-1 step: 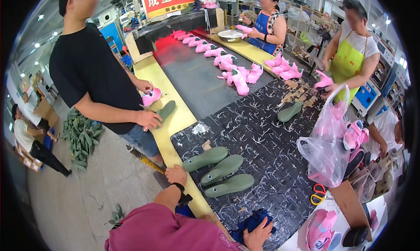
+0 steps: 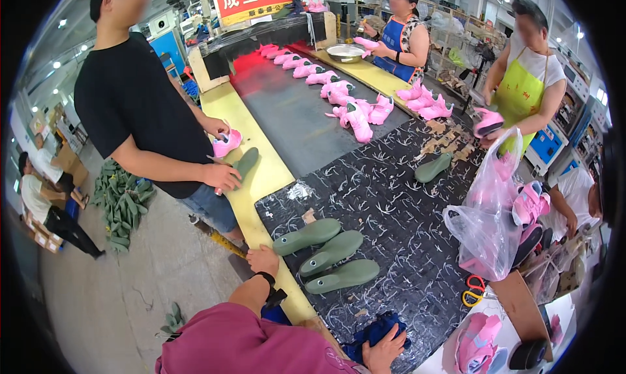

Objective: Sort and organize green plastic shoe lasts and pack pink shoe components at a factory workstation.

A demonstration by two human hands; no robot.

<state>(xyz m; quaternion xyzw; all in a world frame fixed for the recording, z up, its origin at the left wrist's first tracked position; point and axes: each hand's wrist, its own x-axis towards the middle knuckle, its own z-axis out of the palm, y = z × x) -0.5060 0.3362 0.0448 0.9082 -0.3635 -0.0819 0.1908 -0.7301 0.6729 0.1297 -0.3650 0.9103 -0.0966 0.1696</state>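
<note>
My left hand (image 2: 263, 260) grips the yellow edge (image 2: 297, 305) of the worktable, fingers bent over it. Just right of it, three green shoe lasts (image 2: 331, 249) lie side by side on the black scuffed mat (image 2: 385, 204). My right hand (image 2: 383, 353) rests with fingers apart on a bunched dark blue cloth (image 2: 375, 331) at the mat's near edge. Part of this hand is cut off by the lower rim of the view. Another green shoe last (image 2: 432, 168) lies alone farther off.
Pink shoe uppers (image 2: 321, 78) line the grey conveyor (image 2: 280, 126). At right are a plastic bag (image 2: 486, 221) and scissors (image 2: 473, 290). Co-workers stand left, behind and right; the left one touches a pink upper (image 2: 227, 143) and a green last (image 2: 246, 162). More lasts (image 2: 119, 204) are heaped on the floor.
The co-worker in the yellow-green apron has turned the pink shoe piece, so its dark part now shows. The left co-worker's green last has shifted slightly. Both my hands stay in place.
</note>
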